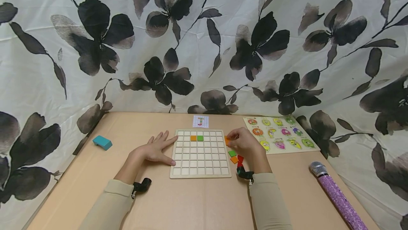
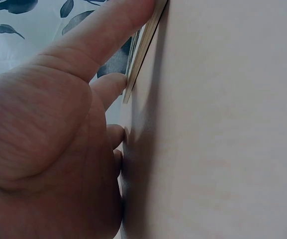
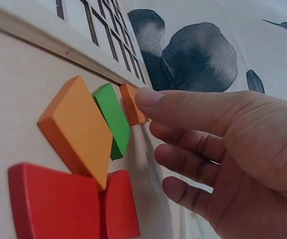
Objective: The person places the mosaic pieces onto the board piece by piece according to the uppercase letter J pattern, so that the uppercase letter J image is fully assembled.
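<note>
A white gridded board [image 1: 201,155] with a pale wooden rim lies on the table; an orange tile [image 1: 193,138] and a green tile [image 1: 200,138] sit side by side near its top. My left hand [image 1: 155,151] is spread at the board's left edge, thumb and index fingertip touching it. Off the right edge, my right hand [image 1: 247,145] pinches another orange tile [image 3: 132,103], its thumb on the near side and the index finger mostly hidden. Nearer me lie a green tile [image 3: 113,119], an orange tile [image 3: 78,129] and red pieces [image 3: 56,201].
A small card [image 1: 200,121] with a coloured pattern lies behind the board. To the right are a sheet of fruit pictures [image 1: 280,134] and a purple glittery microphone [image 1: 339,198]. A blue block [image 1: 102,142] stands far left. Floral cloth [image 1: 204,46] hangs behind the table.
</note>
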Demonstrator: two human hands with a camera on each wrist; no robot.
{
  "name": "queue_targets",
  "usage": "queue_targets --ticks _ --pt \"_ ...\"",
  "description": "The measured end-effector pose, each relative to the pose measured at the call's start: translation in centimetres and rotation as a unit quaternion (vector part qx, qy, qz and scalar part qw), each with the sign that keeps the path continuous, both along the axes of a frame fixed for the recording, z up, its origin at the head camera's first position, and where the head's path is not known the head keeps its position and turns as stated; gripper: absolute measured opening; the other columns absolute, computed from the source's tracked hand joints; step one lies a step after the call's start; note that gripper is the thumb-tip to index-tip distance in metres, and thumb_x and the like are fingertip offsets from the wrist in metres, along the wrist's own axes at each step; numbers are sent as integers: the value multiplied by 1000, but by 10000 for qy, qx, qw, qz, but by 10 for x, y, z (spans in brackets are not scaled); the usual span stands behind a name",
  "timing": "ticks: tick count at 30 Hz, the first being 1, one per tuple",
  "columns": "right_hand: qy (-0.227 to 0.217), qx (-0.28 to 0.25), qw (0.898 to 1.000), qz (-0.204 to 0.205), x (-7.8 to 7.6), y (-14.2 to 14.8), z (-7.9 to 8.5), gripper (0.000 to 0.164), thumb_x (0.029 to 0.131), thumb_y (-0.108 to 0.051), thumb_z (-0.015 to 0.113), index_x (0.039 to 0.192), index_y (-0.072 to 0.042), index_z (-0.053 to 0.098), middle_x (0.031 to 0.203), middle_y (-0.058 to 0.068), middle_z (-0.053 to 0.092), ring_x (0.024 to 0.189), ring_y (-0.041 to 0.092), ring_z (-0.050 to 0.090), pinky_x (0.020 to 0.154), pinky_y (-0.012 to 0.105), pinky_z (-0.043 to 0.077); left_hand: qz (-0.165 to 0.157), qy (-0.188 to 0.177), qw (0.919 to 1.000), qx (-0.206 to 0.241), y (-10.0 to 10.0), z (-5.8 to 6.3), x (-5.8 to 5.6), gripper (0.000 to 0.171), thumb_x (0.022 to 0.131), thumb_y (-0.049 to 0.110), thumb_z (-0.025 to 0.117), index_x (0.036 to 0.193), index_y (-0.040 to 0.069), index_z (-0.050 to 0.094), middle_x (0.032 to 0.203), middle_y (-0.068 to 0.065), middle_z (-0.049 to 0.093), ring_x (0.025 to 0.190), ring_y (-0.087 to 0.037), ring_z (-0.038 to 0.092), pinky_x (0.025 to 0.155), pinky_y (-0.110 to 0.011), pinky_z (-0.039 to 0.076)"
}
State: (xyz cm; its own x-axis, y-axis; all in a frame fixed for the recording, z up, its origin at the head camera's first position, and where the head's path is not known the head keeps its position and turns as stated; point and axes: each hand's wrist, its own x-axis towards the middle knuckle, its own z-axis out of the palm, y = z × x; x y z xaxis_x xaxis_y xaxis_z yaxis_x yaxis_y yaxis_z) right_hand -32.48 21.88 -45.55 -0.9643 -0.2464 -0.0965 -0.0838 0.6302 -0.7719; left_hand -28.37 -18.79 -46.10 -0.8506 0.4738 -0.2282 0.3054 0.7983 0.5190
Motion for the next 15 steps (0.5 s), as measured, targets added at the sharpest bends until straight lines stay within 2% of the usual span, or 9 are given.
queue_targets --ticks 15 --pt "12 227 9996 155 -3 1 -5 17 87 -3 82 101 -11 79 97 7 69 95 26 57 89 36 46 -6 -3 10000 -2 -1 -1 0 115 78 62 83 167 19 25 172 -29 -1 159 -52 -7 123 -73 -4"
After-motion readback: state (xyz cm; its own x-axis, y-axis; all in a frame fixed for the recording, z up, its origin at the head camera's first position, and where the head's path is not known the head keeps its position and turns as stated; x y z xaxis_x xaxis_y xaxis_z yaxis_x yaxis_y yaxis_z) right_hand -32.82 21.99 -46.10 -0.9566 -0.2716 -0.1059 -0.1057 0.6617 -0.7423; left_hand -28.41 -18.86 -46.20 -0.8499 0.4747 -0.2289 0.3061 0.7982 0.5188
